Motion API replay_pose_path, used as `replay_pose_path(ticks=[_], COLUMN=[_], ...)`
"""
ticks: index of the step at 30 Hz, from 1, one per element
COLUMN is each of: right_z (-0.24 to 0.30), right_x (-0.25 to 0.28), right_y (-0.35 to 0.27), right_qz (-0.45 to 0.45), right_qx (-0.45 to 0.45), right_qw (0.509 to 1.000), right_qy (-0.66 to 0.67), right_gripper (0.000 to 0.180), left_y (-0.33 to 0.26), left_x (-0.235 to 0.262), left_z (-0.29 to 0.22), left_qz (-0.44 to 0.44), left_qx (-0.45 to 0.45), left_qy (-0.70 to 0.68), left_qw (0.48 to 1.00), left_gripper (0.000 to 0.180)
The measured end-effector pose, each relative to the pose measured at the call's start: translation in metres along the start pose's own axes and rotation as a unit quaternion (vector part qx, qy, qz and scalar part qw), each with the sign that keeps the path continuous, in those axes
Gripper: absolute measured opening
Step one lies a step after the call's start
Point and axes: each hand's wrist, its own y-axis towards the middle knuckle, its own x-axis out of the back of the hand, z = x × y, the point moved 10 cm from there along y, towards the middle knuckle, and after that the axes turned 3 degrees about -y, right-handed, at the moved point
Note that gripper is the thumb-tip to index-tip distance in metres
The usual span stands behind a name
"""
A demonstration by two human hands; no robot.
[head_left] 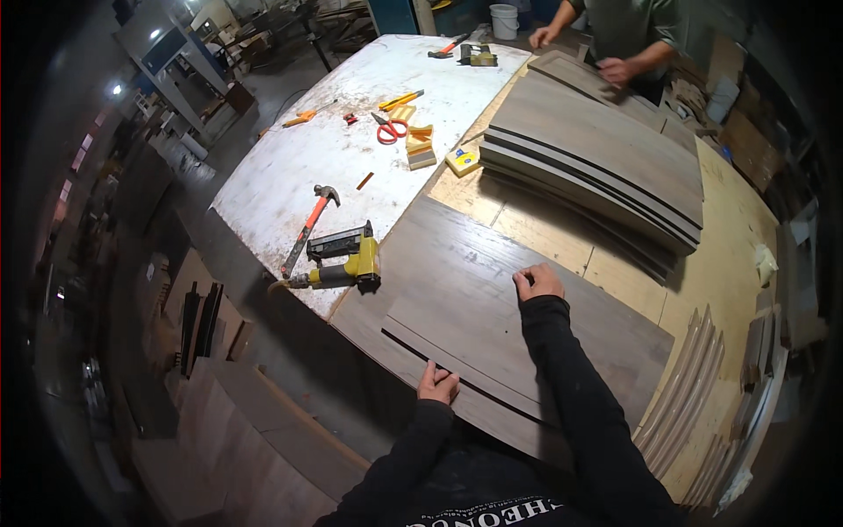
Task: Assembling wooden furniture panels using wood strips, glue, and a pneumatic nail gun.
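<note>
Pinching the brown panel's [492, 307] near edge — left grip [437, 385] closed, right grip [536, 283] fisted atop.

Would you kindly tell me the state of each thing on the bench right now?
left hand: gripping the near edge of the upper panel.
right hand: fingers curled, pressing on the upper panel.
upper panel: flat on a larger panel, slightly askew.
nail gun: lying on its side.
hammer: lying flat.
scissors: blades open.
panel stack: piled flat.
</note>
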Motion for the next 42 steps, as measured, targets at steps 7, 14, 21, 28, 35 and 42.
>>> replay_pose_path(ticks=[7, 14, 21, 28, 35, 42], right_z=[0.003, 0.003, 0.005, 0.035, 0.055, 0.036], right_x=[0.008, 0.001, -0.043, -0.108, -0.135, -0.134], right_y=[0.003, 0.001, 0.018, 0.055, 0.062, 0.062], right_qz=[-0.033, 0.012, 0.111, 0.167, 0.182, 0.145], right_qx=[0.037, 0.043, -0.026, 0.008, -0.085, -0.085], right_qw=[0.999, 0.999, 0.992, 0.986, 0.979, 0.982], right_qy=[-0.004, -0.022, -0.054, -0.01, 0.038, 0.08], right_gripper=[0.015, 0.02, 0.02, 0.027, 0.021, 0.023], left_y=[0.005, 0.014, 0.035, 0.058, 0.043, 0.036], left_x=[-0.002, 0.002, 0.025, 0.036, 0.014, 0.01], left_z=[-0.006, -0.033, -0.045, -0.058, -0.051, -0.053], left_qz=[-0.004, 0.007, -0.046, -0.049, 0.078, 0.074], left_qx=[-0.054, -0.107, -0.106, -0.109, 0.049, 0.148], left_qy=[0.087, 0.128, 0.252, 0.26, 0.071, -0.061], left_qw=[0.995, 0.986, 0.961, 0.958, 0.993, 0.984], left_gripper=[0.081, 0.088, 0.089, 0.088, 0.094, 0.095])
